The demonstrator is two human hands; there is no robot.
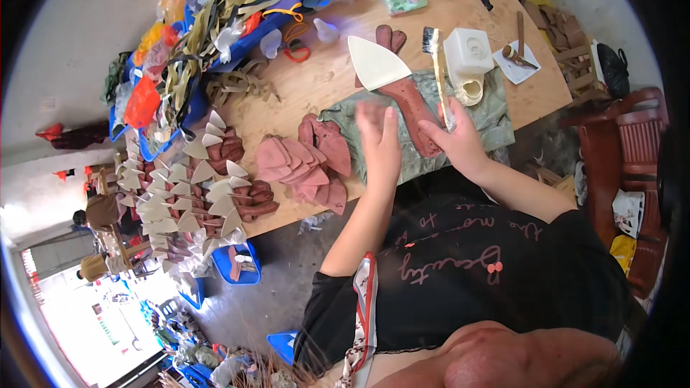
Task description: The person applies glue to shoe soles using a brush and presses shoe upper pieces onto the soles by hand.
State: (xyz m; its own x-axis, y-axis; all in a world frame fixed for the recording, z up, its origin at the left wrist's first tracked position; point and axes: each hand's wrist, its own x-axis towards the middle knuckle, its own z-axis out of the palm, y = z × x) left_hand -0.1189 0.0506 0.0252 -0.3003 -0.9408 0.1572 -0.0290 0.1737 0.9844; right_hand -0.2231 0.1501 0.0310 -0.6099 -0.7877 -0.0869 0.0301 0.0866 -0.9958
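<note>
My right hand [463, 142] is closed around the handle of a flat brush [440, 72], its dark bristles pointing away from me. Its thumb lies by the near end of a long reddish-brown piece [410, 111], though whether it presses on it I cannot tell. A cream, rounded-triangle panel [377, 63] lies at the far end of that piece. To its left, my left hand [379, 140] is raised with the thumb apart and the fingers blurred; nothing shows in it. Under the work spreads a crumpled grey-green sheet [496, 118].
Beyond the brush stand a white plastic jug [467, 50] and a cream-crusted opening [471, 91]. A hammer [520, 47] lies on white paper at the right. Left are stacked reddish pieces [291, 162], rows of cream-tipped pieces [183, 187] and a heaped blue crate [244, 50].
</note>
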